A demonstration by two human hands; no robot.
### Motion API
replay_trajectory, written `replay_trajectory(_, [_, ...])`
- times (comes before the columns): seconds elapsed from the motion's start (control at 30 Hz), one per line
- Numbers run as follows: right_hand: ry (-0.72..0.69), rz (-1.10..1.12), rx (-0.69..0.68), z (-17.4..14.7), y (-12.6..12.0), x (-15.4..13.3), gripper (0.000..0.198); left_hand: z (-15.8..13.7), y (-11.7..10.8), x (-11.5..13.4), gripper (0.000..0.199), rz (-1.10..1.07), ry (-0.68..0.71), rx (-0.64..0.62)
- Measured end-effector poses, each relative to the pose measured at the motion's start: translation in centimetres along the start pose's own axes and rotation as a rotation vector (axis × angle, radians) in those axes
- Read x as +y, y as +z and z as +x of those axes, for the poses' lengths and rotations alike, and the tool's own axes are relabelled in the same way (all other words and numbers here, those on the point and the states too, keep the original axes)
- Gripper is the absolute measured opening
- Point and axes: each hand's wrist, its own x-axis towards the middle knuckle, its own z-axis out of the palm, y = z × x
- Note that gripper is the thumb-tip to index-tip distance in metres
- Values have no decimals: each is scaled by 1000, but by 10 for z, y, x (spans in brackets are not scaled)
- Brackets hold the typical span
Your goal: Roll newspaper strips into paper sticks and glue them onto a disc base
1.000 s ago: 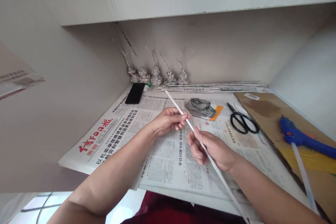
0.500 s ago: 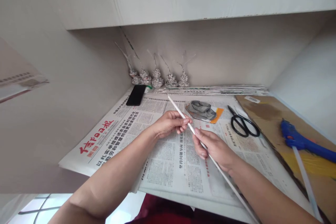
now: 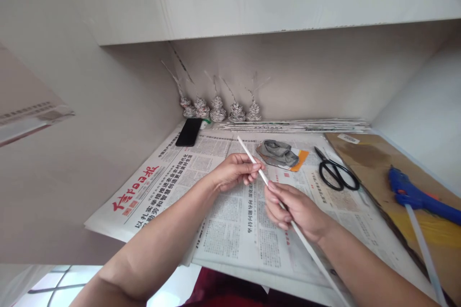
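Observation:
A thin white rolled-paper stick (image 3: 312, 251) runs slantwise through both hands, from its upper tip over the newspaper (image 3: 230, 230) down to the bottom edge of the view. My left hand (image 3: 239, 171) pinches it near the upper end between thumb and fingers. Just below, my right hand (image 3: 293, 206) is closed around it, thumb on top. Beyond the hands lies a grey cloth (image 3: 279, 152) on a piece of card with an orange edge. To its right rest black-handled scissors (image 3: 334, 172), blades slightly apart.
Several woven paper gourd shapes (image 3: 218, 110) stand along the back wall, beside a bundle of paper sticks (image 3: 298, 125). A black phone (image 3: 189, 132) lies at left. On cardboard (image 3: 363, 153) at right sits a blue glue gun (image 3: 414, 194). A shelf (image 3: 252, 0) overhangs.
The right hand's fingers have curled further round the paper stick. Its upper tip has dropped slightly. The whole view has shifted a little; the left hand keeps its pinch.

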Motion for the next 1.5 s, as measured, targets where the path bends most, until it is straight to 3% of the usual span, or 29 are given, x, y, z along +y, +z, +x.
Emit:
replay_trajectory(0.07, [40,154,-117,0,0,-1,39,0,0,0,34,-14,12,-3])
replay_trajectory(0.1, [51,163,-109,0,0,-2,38,0,-1,0,33,-14,14,-1])
replay_trajectory(0.23, [-24,-215,212,2,-2,1,35,2,-1,-2,33,17,-3,19])
replay_trajectory(0.3, [-71,-327,293,2,-2,3,36,2,-1,-2,33,25,-4,23])
replay_trajectory(0.47, [37,102,-56,1,-1,4,38,1,-1,-1,32,1,2,23])
replay_trajectory(0.53, [55,104,-36,2,0,4,37,1,-1,-1,31,8,-6,12])
replay_trajectory(0.63, [0,-27,152,3,-1,5,34,1,-1,-2,30,26,-18,-10])
replay_trajectory(0.67, [-12,-15,155,3,-2,5,33,1,-1,-2,30,24,-20,-15])
replay_trajectory(0.8, [60,220,-102,2,-3,3,37,1,-3,-2,29,-24,2,-2])
replay_trajectory(0.83, [77,219,-110,2,-3,3,37,1,-3,-2,29,-32,8,9])
replay_trajectory(0.97, [-11,-140,172,3,-1,4,36,2,-4,-2,29,-4,-2,29])
replay_trajectory(1.03, [-67,-259,252,3,-1,4,36,2,-3,-2,30,13,-15,23])
replay_trajectory(1.1, [-50,-154,175,2,-2,2,38,2,-2,-2,30,3,-15,23])
replay_trajectory(1.2, [46,156,-75,1,-3,-1,39,1,-2,-2,30,-30,-3,30])
replay_trajectory(1.27, [82,218,-122,1,-3,-1,38,1,-3,-2,30,-31,-2,35])
replay_trajectory(1.43, [-4,-174,222,2,-2,1,39,2,-1,-3,30,29,-18,32])
replay_trajectory(1.5, [-8,-137,174,2,-2,0,39,2,0,-3,30,25,-16,23])
